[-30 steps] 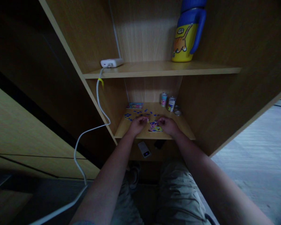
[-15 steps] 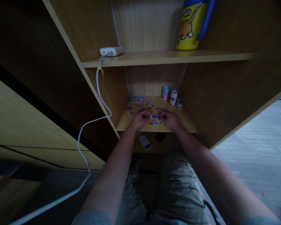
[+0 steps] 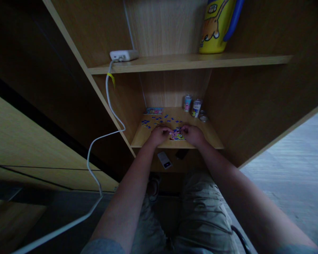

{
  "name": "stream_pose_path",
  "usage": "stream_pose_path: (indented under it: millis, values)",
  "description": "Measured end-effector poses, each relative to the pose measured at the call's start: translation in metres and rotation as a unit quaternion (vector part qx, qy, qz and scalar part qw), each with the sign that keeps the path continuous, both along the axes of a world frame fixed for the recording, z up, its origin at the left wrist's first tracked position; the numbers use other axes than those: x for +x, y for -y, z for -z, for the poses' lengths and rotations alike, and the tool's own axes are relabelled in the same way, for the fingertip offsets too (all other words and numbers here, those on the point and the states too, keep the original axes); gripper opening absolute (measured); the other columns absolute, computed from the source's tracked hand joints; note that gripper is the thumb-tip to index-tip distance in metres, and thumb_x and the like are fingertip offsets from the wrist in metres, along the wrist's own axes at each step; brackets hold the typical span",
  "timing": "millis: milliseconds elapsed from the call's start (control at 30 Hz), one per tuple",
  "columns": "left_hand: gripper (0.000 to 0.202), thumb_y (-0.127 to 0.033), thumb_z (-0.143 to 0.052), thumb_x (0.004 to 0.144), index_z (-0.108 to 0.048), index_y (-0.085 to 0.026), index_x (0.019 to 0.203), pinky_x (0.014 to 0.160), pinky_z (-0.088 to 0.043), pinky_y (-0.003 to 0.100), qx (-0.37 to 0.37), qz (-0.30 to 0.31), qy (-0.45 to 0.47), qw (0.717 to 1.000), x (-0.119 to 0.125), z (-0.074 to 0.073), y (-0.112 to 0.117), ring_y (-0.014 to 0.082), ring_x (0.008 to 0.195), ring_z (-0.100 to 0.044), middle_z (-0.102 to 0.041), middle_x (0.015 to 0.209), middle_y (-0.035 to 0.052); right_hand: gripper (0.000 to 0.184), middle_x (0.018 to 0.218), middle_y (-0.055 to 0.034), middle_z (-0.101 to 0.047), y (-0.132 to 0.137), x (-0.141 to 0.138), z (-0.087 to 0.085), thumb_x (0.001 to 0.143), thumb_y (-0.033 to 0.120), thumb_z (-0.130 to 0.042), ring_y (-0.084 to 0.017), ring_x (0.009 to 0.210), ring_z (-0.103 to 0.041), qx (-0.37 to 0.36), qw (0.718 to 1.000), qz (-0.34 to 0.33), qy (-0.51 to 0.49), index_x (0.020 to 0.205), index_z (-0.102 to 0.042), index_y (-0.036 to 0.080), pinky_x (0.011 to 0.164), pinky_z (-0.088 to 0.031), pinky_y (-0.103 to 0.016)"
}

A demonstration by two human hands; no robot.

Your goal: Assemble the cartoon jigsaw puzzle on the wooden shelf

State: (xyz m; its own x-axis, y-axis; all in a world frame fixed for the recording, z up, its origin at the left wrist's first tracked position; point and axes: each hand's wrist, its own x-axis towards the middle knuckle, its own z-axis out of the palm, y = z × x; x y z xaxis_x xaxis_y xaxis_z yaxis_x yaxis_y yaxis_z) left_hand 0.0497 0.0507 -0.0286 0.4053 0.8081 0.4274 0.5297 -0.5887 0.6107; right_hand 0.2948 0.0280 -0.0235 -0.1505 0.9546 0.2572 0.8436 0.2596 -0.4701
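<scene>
Two hands are down on the low shelf — left hand and right hand, knuckles up, fingers curled, tips meeting over the joined patch of puzzle lying between them near the front edge, close enough for both to work it. Whether either pinches a piece is too small and dim to tell. Loose blue pieces lie spread singly just behind the left hand, probably so each shows. A picture card lies flat at the back. Two small cans and round lids stand in the rear right corner — out of the hands' way, it seems. Above, a white power bank sits at the upper shelf's edge, its cable hanging free.
</scene>
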Motion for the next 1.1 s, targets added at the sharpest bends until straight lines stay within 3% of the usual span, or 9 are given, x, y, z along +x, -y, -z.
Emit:
stream_pose_path:
  millis: [167,433,733,1100]
  values:
    - [0.033,-0.006,-0.064,0.095,-0.088,-0.028,0.097,0.104,-0.059,0.041,0.012,0.005,-0.006,1.000,0.000,0.002,-0.001,0.0230,0.098,-0.076,-0.085,0.100,0.0032,0.021,0.101,-0.0042,-0.085,0.001,-0.001,-0.002,0.103,0.037,-0.064,-0.022,0.091,-0.075,-0.003,1.000,0.004,0.006,0.106,-0.082,0.026,0.075,-0.049,-0.030]
    - [0.018,-0.013,-0.071,0.095,-0.082,-0.024,0.105,0.097,-0.062,0.039,-0.003,-0.008,0.028,1.000,0.000,0.009,-0.005,0.0231,0.095,-0.079,-0.084,0.101,0.0053,0.019,0.101,-0.0037,-0.085,0.000,-0.001,0.000,0.103,0.037,-0.065,-0.022,0.091,-0.076,-0.002,1.000,0.005,0.011,0.105,-0.082,0.027,0.075,-0.049,-0.030]
    - [0.013,-0.013,-0.074,0.093,-0.081,-0.023,0.095,0.094,-0.062,0.038,-0.018,-0.013,0.024,0.999,0.001,0.010,-0.007,0.0222,0.090,-0.078,-0.084,0.095,0.0042,0.020,0.100,-0.0035,-0.084,0.000,-0.002,0.002,0.103,0.037,-0.065,-0.022,0.090,-0.075,0.006,1.000,0.004,0.023,0.106,-0.082,0.028,0.075,-0.050,-0.031]
    - [0.018,-0.014,-0.066,0.099,-0.079,-0.022,0.107,0.098,-0.060,0.038,0.001,-0.034,0.067,0.997,-0.001,0.002,0.000,0.0225,0.099,-0.075,-0.081,0.105,0.0063,0.021,0.101,-0.0040,-0.084,0.002,-0.003,0.000,0.104,0.038,-0.063,-0.022,0.090,-0.075,0.006,0.999,0.004,0.032,0.106,-0.081,0.028,0.075,-0.050,-0.031]
